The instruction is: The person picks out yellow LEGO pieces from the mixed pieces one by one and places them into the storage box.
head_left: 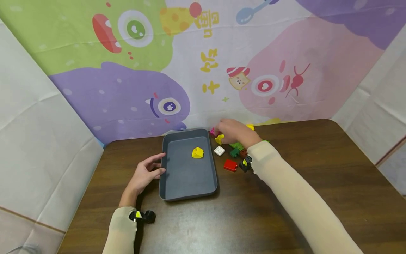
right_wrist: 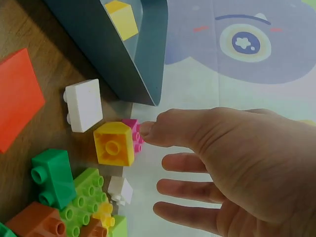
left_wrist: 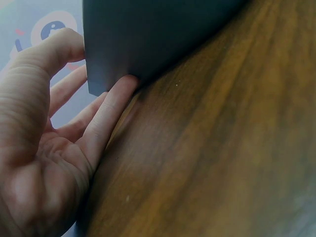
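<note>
My left hand (head_left: 143,175) is at the left side of a grey tray (head_left: 177,178), its thumb and fingertips against the outer wall. In the left wrist view one finger (left_wrist: 111,108) touches the wall low down by the table. Inside the tray lies a yellow toy brick (head_left: 197,152). Beyond the tray's right side, my right hand (head_left: 236,131) reaches over loose bricks. The right wrist view shows its thumb tip right at a pink brick (right_wrist: 132,129), partly hidden behind a second yellow brick (right_wrist: 113,144); the other fingers stretch out, holding nothing.
Near the right hand lie a white brick (head_left: 219,151), a red brick (head_left: 230,165), a dark green brick (head_left: 234,152) and a light green brick (right_wrist: 86,197). A patterned cloth (head_left: 215,106) hangs along the table's back edge.
</note>
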A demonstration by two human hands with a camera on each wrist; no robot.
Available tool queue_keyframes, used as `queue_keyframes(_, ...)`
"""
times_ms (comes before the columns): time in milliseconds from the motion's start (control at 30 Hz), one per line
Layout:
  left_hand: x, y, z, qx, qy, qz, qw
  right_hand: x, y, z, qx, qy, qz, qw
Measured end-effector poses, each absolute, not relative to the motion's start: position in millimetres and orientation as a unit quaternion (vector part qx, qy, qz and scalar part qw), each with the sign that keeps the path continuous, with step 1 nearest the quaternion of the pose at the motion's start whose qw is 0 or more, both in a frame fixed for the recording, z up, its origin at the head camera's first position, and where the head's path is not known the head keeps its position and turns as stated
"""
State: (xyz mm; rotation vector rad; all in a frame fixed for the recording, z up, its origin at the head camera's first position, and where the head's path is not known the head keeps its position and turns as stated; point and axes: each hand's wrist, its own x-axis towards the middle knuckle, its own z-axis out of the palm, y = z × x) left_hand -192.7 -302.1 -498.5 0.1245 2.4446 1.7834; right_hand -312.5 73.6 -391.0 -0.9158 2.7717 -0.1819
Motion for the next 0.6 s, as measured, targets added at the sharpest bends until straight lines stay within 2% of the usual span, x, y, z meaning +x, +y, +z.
queue_keyframes(167, -192.4, -302.4, -498.3, 0.040, 0.807, 0.587, 0.056, -311.5, 70.2, -391.8, -0.316, 0.941, -0.069, 0.099)
queue_keyframes(433, -192.4, -302.0, -497.9, 0.044, 0.807, 0.587, 0.058, -310.5, 64.3, -404.5, -0.321, 0.943, -0.082, 0.030)
queue_keyframes(600, -192.4, -301.9, -498.2, 0.046, 0.806, 0.587, 0.058, -312.2, 63.8, -411.7, -0.315, 0.945, -0.086, 0.018)
